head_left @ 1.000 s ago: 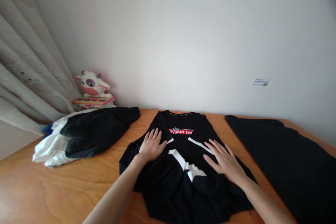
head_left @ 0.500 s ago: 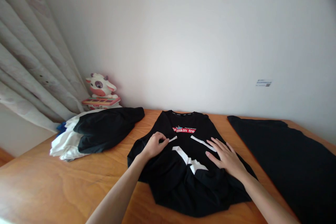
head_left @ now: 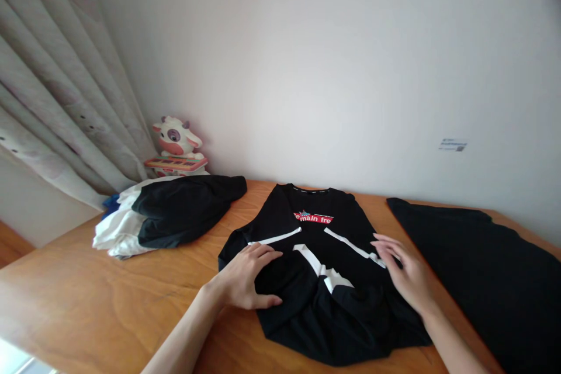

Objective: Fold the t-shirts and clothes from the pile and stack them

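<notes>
A black long-sleeved top (head_left: 315, 245) lies front up on the wooden table, its neckline toward the wall. It has a red print with white letters on the chest and white trim strips. The lower part is bunched in loose folds. My left hand (head_left: 248, 274) rests on its left side, thumb and fingers spread apart, below the left white strip (head_left: 280, 238). At the right side, my right hand (head_left: 403, 274) is beside the end of the right white strip (head_left: 348, 243), fingers loosely bent and apart. Neither hand appears to grip the cloth.
On the left lies a pile of black and white clothes (head_left: 184, 210), with a bit of blue behind. A toy cow with a keyboard (head_left: 177, 149) stands by the curtain (head_left: 65, 82). Another black garment (head_left: 473, 263) is spread along the right. The wall (head_left: 307, 70) borders the table's (head_left: 131, 298) back.
My left hand has come nearer and spread from a pinch, uncovering more of the left strip. My right hand has shifted right, and more of the right strip shows. The view has tilted slightly.
</notes>
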Demonstrator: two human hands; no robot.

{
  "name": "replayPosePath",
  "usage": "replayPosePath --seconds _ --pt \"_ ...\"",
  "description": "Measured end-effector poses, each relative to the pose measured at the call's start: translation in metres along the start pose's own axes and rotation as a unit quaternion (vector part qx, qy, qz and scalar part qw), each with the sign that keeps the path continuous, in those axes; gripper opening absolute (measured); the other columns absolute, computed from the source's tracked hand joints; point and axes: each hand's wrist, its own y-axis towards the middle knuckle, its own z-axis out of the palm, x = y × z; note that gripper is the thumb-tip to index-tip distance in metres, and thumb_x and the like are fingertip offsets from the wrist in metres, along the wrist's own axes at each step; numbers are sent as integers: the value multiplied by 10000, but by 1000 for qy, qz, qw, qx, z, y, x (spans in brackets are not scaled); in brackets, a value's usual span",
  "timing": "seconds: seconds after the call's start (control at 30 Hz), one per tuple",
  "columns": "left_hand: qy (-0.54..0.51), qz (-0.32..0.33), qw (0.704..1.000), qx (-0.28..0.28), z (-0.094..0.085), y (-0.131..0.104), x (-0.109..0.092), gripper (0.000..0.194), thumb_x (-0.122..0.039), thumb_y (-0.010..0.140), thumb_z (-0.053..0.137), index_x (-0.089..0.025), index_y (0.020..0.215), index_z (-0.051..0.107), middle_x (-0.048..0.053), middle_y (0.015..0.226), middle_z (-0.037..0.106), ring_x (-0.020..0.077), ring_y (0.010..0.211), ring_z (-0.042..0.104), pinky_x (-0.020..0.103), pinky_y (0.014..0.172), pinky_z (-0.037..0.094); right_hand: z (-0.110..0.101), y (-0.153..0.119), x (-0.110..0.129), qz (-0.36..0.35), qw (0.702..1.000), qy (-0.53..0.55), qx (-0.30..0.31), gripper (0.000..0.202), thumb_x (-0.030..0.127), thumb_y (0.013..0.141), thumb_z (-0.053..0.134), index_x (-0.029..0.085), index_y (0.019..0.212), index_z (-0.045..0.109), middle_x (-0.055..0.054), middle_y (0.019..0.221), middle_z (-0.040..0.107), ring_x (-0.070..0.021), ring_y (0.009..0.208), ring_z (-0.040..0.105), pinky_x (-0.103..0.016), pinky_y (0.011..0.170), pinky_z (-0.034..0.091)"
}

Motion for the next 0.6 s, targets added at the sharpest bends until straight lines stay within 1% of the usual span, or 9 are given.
replayPosePath --seconds 0.03,0.07,0.1,0.17,0.23,0.33,0.43,0.53,0.6 --pt "0 -1 1000 -1 0 -1 1 840 -550 695 819 -197 1412 560 159 1358 620 376 1230 592 534 1110 427 -8 -4 -1 22 999 30 -20 459 634 914 501 244 978 734 -124 1219 725 -317 1133 679 -460 996 541" --pt "-1 -2 1000 -5 1 -2 1 818 -539 720 806 -197 1419 554 160 1361 621 372 1237 592 531 1112 429 -17 -9 -2 39 998 49 -23 468 633 917 495 239 991 736 -120 1173 740 -312 1096 693 -446 970 557" --pt "-3 -2 1000 -10 1 -3 2 779 -518 749 789 -195 1418 554 160 1360 625 365 1239 595 525 1112 433 -26 -17 -5 45 997 57 -8 464 624 921 497 240 1011 740 -112 1144 750 -305 1074 700 -431 958 565" --pt "-7 5 1000 -18 3 -3 2 652 -451 805 750 -185 1377 584 154 1331 648 343 1225 609 497 1098 455 -42 -35 -9 26 998 37 32 412 590 916 536 254 1021 749 -88 1109 759 -288 1057 705 -383 935 575" --pt "-7 17 1000 -17 4 -3 2 479 -384 855 699 -182 1285 639 139 1268 684 319 1180 636 463 1059 490 -51 -53 -8 -8 999 -12 34 363 566 893 588 272 1041 741 -65 1069 765 -266 995 721 -339 867 596" --pt "-9 31 999 -16 4 -3 2 292 -333 937 599 -194 1181 676 116 1210 714 288 1125 663 422 1010 517 -51 -68 4 -65 992 -79 80 369 523 842 681 292 1129 702 -50 1097 752 -256 999 720 -331 865 598" --pt "-45 22 998 -32 4 -3 2 269 -315 991 521 -212 1193 667 104 1213 715 265 1134 662 389 1011 512 -42 -69 18 -121 978 -116 122 487 524 797 744 310 1225 657 -51 1192 720 -266 1081 696 -362 931 582" --pt "-123 -16 990 -63 2 -3 3 287 -327 1012 493 -234 1236 646 94 1258 697 252 1167 651 364 1031 491 -35 -65 25 -135 966 -158 151 610 538 756 792 328 1306 628 -55 1228 703 -283 1117 677 -399 950 577" --pt "-187 -62 975 -100 1 -3 5 284 -357 1007 506 -245 1225 650 77 1218 711 251 1132 659 349 1006 493 -33 -65 28 -124 965 -159 167 488 526 795 762 325 1232 676 -55 1172 719 -279 1087 686 -402 937 580"
